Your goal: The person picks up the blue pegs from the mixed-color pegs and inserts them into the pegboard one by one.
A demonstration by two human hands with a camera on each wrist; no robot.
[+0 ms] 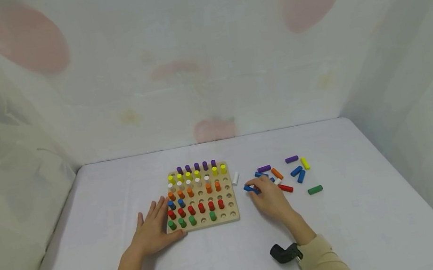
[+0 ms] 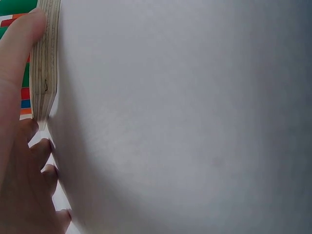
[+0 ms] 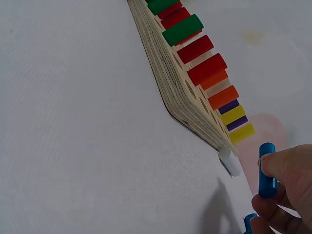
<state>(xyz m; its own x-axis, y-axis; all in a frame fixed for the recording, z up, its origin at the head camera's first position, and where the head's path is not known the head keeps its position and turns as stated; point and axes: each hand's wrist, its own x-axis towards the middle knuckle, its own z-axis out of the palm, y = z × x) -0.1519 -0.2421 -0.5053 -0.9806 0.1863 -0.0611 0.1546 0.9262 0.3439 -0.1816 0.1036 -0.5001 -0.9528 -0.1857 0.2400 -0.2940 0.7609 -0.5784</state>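
Observation:
A wooden pegboard (image 1: 219, 222) holds rows of upright coloured pegs: purple, yellow, white, orange, blue, red and green, with some holes bare. My left hand (image 1: 152, 234) rests spread at its front left corner. In the left wrist view, that thumb (image 2: 19, 46) lies against the board's layered edge (image 2: 45, 68), and the other fingers reach around the corner. To the right of the board, my right hand (image 1: 271, 200) pinches a blue peg (image 3: 267, 170) between thumb and fingers, above the table. A white peg (image 1: 235, 179) lies just beside the board's right side.
Loose pegs lie scattered right of the board, among them a purple peg (image 1: 291, 159), a yellow peg (image 1: 305, 163), an orange peg (image 1: 277, 173), a red peg (image 1: 285, 188), a green peg (image 1: 315, 189) and several blue ones. Patterned curtains (image 1: 210, 98) surround the white table (image 1: 365, 225).

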